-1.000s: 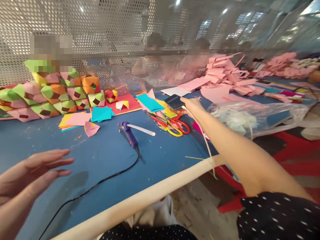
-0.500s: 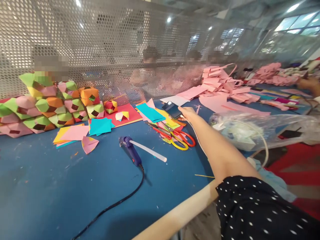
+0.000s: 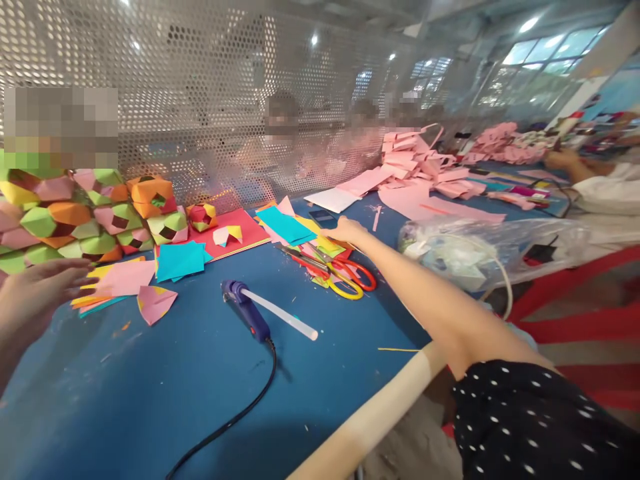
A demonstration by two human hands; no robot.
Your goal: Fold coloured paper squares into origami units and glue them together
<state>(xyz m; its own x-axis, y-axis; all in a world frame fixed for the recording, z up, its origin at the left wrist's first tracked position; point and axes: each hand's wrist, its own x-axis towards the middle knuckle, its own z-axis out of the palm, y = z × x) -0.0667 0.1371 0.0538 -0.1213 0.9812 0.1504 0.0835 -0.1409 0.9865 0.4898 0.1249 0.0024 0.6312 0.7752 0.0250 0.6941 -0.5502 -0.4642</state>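
Observation:
Far out across the blue table, my right hand (image 3: 350,231) is closed at the near edge of a dark smartphone (image 3: 323,219), its fingertips partly hidden. My left hand (image 3: 47,288) comes in from the left edge, open and holding nothing, with fingers stretched toward a stack of pink and yellow paper sheets (image 3: 125,277). A folded pink paper piece (image 3: 157,303) lies close by. Between my hands rest a purple glue gun (image 3: 246,312) with a clear glue stick in it and scissors (image 3: 345,277) with yellow and red handles.
Folded paper blocks (image 3: 75,220) are stacked at the back left, against a perforated metal screen (image 3: 210,80). Blue sheets (image 3: 181,260) and red paper (image 3: 245,233) lie before it. Pink strips (image 3: 410,163) are heaped behind a clear plastic bag (image 3: 480,247). People sit beyond the screen.
My left hand has come into view at the left. The phone now lies lower and flatter, with my right hand still at it. The camera view has turned to the right.

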